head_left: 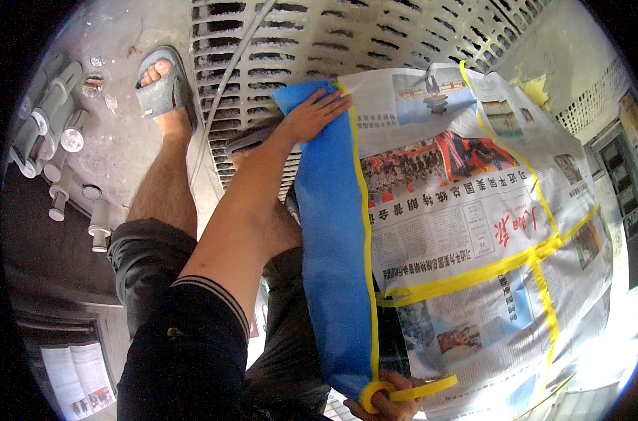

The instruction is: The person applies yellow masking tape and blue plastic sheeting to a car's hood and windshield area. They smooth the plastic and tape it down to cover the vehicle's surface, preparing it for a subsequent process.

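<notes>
My left hand (317,114) lies flat near the far end of a long blue strip (333,238), its fingers stretched out across the strip's edge. At the near end, my right hand (401,390) grips a roll of yellow tape (375,397), and a short tail of tape sticks out to the right. A yellow tape line runs along the strip's right edge, beside a large sheet of joined newspapers (445,245). More yellow tape crosses the newspapers at their seams. A dark gap shows between strip and newspaper close to the right hand, whose fingers are partly hidden.
Under the sheet's far edge is a slotted grey grating (277,42) with a cable (229,84) across it. White plastic pipe fittings (63,130) stand at the left. My sandalled foot (161,81) rests on the floor. Another newspaper (79,379) lies lower left.
</notes>
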A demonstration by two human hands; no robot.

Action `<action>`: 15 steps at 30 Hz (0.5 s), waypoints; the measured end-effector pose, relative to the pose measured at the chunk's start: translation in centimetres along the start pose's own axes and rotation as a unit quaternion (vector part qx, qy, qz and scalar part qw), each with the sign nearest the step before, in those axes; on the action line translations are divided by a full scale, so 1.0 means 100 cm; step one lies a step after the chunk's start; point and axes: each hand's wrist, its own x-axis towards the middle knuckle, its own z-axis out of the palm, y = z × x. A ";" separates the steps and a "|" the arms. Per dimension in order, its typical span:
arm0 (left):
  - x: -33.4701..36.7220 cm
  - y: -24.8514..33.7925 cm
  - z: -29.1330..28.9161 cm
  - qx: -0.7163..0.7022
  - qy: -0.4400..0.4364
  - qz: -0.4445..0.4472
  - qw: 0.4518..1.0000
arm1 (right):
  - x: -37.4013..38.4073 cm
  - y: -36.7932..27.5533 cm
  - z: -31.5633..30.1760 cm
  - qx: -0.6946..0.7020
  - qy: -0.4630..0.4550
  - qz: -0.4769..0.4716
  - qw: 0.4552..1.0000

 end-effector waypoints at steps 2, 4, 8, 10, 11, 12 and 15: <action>0.006 0.003 -0.001 -0.007 -0.020 -0.019 1.000 | -0.001 -0.002 -0.001 -0.012 0.008 -0.014 1.000; 0.013 0.005 0.015 -0.034 -0.030 -0.044 0.998 | -0.001 -0.001 0.004 0.005 0.038 0.034 0.999; 0.026 0.019 0.019 0.006 -0.103 -0.059 0.993 | 0.023 -0.007 -0.004 -0.011 0.043 0.016 0.999; 0.033 0.036 -0.010 0.013 -0.166 -0.062 0.984 | 0.039 -0.014 -0.012 -0.029 0.037 -0.004 0.999; 0.032 0.037 -0.003 0.000 -0.149 -0.072 0.986 | 0.046 -0.017 -0.017 -0.036 0.031 -0.017 0.999; 0.030 0.040 0.013 -0.013 -0.132 -0.086 0.987 | 0.051 -0.019 -0.023 -0.046 0.025 -0.026 0.998; 0.032 0.044 0.036 -0.023 -0.131 -0.104 0.986 | 0.066 -0.029 -0.034 -0.090 0.018 -0.026 0.995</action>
